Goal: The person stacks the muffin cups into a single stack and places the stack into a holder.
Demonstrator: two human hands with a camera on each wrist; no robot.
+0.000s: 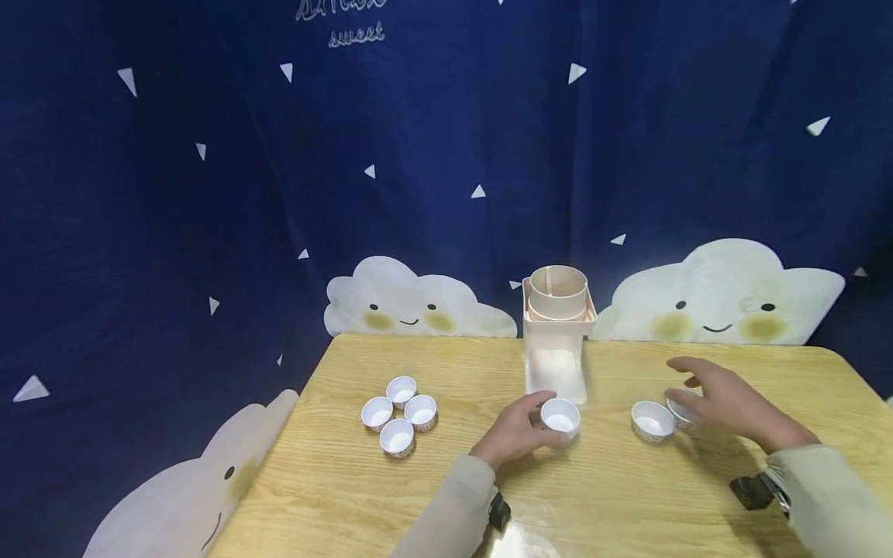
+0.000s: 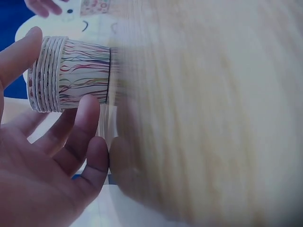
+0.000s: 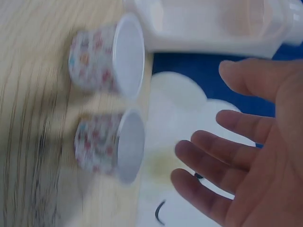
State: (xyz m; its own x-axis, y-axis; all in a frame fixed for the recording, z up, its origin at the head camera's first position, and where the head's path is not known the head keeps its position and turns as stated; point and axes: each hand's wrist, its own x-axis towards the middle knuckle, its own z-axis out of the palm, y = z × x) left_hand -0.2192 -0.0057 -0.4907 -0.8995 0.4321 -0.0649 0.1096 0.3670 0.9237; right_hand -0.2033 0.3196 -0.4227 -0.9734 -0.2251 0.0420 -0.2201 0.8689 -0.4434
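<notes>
My left hand (image 1: 515,431) holds a nested stack of paper baking cups (image 1: 560,417), thumb at the rims and fingers along the far side. In the left wrist view the stack (image 2: 75,73) shows several layered rims and a lowest cup with coloured wavy lines, its base right at the table. Over on the right, my right hand (image 1: 722,399) hovers with fingers spread and nothing in it. Beneath and beside it stand two flower-printed paper cups, the nearer-left cup (image 1: 653,422) and a second cup (image 1: 684,411) partly covered by the hand. Both cups, upper (image 3: 106,56) and lower (image 3: 110,145), appear apart from the fingers.
On the left of the wooden table (image 1: 335,496) several white paper cups (image 1: 398,438) stand in a cluster. A beige dispenser-like holder (image 1: 556,341) with a round top stands at the back middle, behind the stack. A dark blue curtain (image 1: 432,116) with cloud shapes hangs behind the table.
</notes>
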